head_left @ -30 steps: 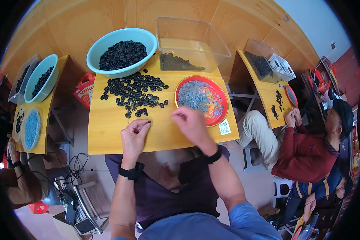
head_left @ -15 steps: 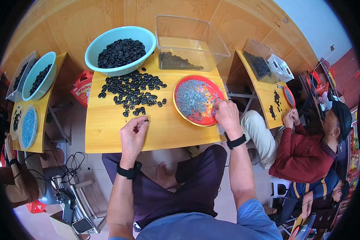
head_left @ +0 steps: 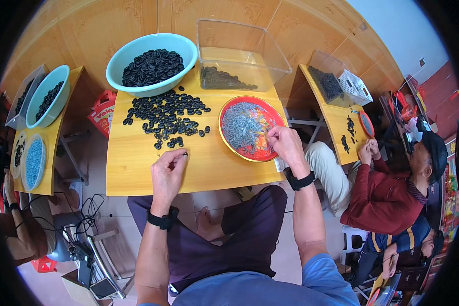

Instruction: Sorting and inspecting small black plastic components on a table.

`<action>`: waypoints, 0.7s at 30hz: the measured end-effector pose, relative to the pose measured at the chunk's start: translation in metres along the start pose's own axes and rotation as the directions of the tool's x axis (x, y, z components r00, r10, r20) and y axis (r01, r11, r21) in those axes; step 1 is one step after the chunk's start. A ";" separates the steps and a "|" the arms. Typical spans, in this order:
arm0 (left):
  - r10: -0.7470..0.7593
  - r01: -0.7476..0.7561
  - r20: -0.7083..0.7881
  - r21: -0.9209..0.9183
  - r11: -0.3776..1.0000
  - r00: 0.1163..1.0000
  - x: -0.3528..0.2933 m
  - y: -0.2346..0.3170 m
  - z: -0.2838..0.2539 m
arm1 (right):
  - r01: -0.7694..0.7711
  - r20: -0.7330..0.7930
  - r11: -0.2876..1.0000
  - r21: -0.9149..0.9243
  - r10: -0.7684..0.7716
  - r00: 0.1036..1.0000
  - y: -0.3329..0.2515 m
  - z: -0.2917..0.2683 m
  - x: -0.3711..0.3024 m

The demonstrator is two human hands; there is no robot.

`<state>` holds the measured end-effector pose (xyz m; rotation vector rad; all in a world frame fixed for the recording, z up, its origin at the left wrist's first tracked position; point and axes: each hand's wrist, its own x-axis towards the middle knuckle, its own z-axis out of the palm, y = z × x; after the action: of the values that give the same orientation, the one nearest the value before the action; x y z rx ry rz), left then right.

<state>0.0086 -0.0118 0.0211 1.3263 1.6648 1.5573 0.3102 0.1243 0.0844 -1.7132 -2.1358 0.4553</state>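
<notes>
Near the table's front, my left hand [head_left: 167, 171] is closed in a pinch on a small black oval piece [head_left: 185, 154]. Just beyond it lies a loose spread of similar black pieces [head_left: 171, 115], glossy and oval. My right hand [head_left: 287, 147] is over the right edge of a round red dish [head_left: 250, 153] with a yellow rim. Its fingers are pressed together; what they hold, if anything, is too small to make out. Many short grey pins [head_left: 239, 125] fill the dish's left side, and its printed bottom shows at the right.
A light-blue basin [head_left: 153, 91] heaped with black pieces stands at the back left of the table [head_left: 137, 178]. Beside it is a clear plastic box [head_left: 245, 56] with more inside. On the right, a person in a maroon top [head_left: 382, 199] sits at another table.
My right hand has shifted slightly left over the dish, its fingers still together. My left hand keeps its pinch on the black piece. The whole view has shifted a little.
</notes>
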 end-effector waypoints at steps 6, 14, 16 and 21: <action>-0.003 0.003 0.009 -0.011 1.000 1.000 0.000 0.003 0.001 | 0.002 0.003 0.999 -0.049 -0.002 1.000 -0.007 0.016 0.003; 0.016 -0.016 0.006 -0.012 1.000 1.000 0.000 0.001 0.001 | -0.021 0.023 0.985 -0.173 0.025 0.999 -0.007 0.025 0.010; 0.011 -0.011 0.015 -0.003 1.000 1.000 0.000 0.000 0.001 | -0.021 0.025 0.978 -0.208 0.026 0.999 -0.009 0.025 0.010; -0.100 0.102 0.018 -0.146 0.984 0.995 -0.001 -0.003 -0.001 | 0.032 0.000 0.967 -0.252 -0.033 0.999 -0.014 0.026 0.008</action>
<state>0.0068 -0.0123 0.0180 1.1554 1.5538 1.5777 0.2845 0.1288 0.0681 -1.8037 -2.2963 0.1756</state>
